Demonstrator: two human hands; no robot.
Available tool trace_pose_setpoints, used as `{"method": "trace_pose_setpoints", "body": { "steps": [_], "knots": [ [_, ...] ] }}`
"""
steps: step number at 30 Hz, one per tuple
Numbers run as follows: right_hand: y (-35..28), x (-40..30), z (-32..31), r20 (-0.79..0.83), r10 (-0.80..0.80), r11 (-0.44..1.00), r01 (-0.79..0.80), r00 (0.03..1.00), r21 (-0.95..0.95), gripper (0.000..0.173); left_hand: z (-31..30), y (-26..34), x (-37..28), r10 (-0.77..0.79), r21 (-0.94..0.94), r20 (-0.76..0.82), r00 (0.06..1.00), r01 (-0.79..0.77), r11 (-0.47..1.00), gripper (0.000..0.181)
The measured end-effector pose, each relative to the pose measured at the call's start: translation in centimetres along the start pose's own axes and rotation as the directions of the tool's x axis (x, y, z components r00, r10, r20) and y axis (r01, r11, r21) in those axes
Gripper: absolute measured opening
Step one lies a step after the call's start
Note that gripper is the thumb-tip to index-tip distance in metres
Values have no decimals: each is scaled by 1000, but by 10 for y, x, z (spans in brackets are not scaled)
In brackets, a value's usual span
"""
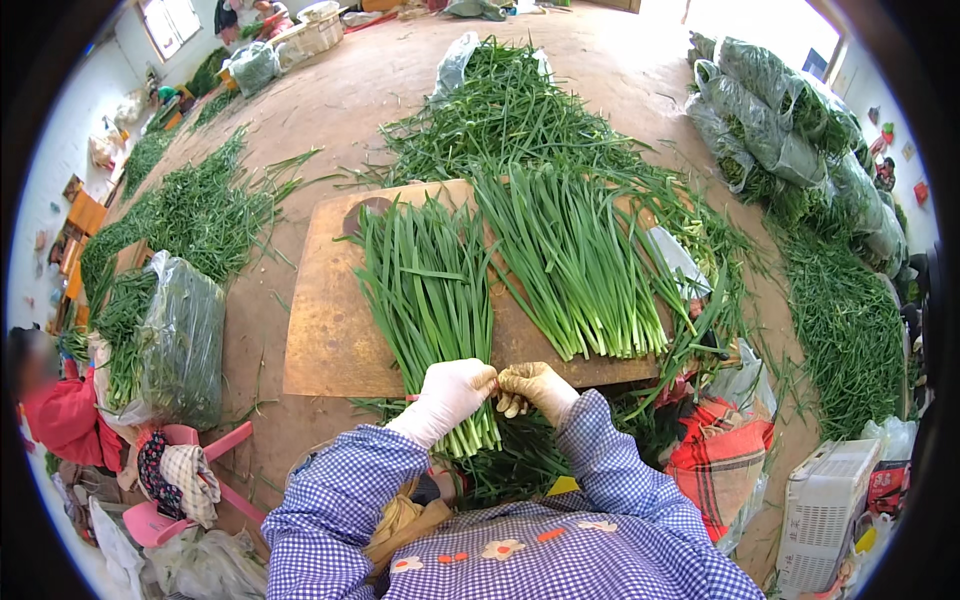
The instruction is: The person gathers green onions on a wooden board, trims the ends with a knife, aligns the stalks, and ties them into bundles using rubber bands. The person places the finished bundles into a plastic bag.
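Observation:
A bunch of garlic chives (427, 292) lies on the wooden board (330, 322), its pale cut ends jutting past the front edge. Over its stems is my left hand (454, 394) in a white glove, thumb and fingers pinched together. My right hand (536, 390), in a stained glove, meets it fingertip to fingertip just right of the stems. A thin red tie (412, 397) shows left of the bunch, and a bit of red appears between my fingertips; the rest is hidden. A second, loose bunch of chives (574, 262) rests to the right, beside a cleaver (677, 259).
A big heap of chives (517, 112) lies behind the board. Filled plastic bags (772, 120) are stacked at the right, above a white crate (825, 510). To the left are a bagged bale (180, 345), a pink chair (180, 480) and a person in red (67, 412).

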State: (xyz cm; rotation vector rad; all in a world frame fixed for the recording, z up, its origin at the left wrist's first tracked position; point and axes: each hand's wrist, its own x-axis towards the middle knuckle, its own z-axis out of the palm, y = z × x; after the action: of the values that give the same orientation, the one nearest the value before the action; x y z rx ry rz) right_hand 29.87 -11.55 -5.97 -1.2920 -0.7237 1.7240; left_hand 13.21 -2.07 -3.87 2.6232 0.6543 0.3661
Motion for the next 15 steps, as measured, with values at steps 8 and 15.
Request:
{"method": "trace_pose_setpoints", "body": {
  "steps": [8, 15],
  "knots": [
    [-2, 4, 0, -19, -8, 998, 6, 1000, -68, 22, -2, -4, 1, 52, -28, 19, 998, -52, 998, 11],
    [-16, 3, 11, 171, -526, -27, 184, 833, -983, 12, -18, 11, 8, -17, -20, 148, 989, 20, 1000, 19]
  ]
}}
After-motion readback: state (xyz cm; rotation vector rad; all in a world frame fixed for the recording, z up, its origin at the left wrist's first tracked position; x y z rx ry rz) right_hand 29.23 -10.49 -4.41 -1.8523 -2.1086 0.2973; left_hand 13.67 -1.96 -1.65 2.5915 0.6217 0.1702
